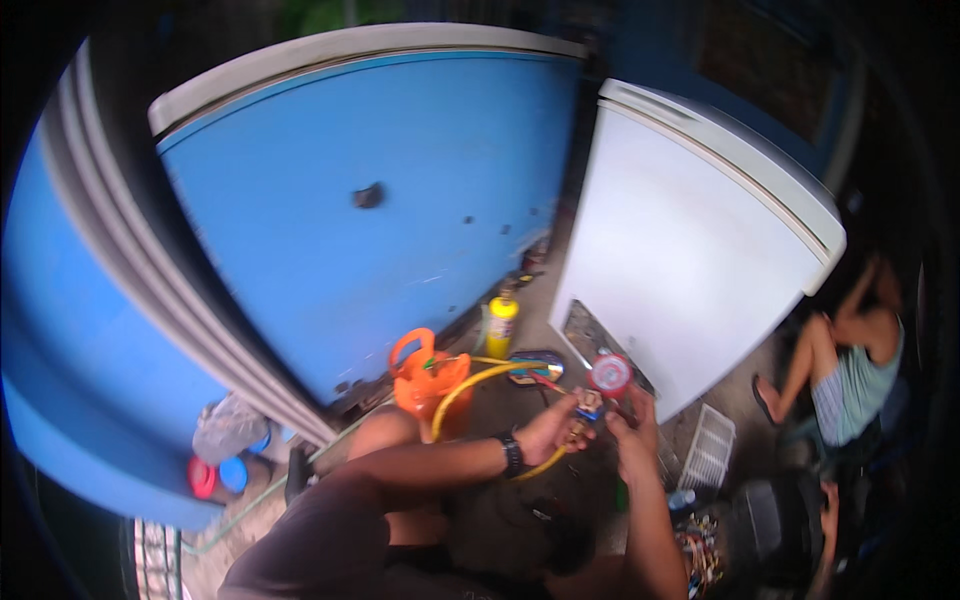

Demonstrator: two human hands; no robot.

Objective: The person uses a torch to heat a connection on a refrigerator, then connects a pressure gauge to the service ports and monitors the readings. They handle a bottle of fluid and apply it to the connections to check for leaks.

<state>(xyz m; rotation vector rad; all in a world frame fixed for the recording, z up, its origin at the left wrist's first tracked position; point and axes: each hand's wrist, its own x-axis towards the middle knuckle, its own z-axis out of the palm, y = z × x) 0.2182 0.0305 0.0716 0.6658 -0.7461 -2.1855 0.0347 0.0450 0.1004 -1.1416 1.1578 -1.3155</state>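
Observation:
In front of me my left hand [560, 425], with a dark watch on the wrist, is closed round a gauge manifold [588, 404] with a brass and blue body. A round red-rimmed pressure gauge [611, 374] sits at its upper right. My right hand [637, 435] is at the gauge's lower right edge, fingers bent and pinched; what lies between them is hidden. A yellow hose [460, 385] loops left from the manifold, towards an orange gas cylinder [408, 378] with a handle on top. Another stretch of hose passes below my left hand.
A blue refrigerator [380, 220] and a white one [700, 230] stand ahead. Behind the orange cylinder is a small yellow cylinder [503, 325]. A white rack [708, 447], loose tools [703, 560] and a black bag [770, 520] lie right, near a seated person [850, 370].

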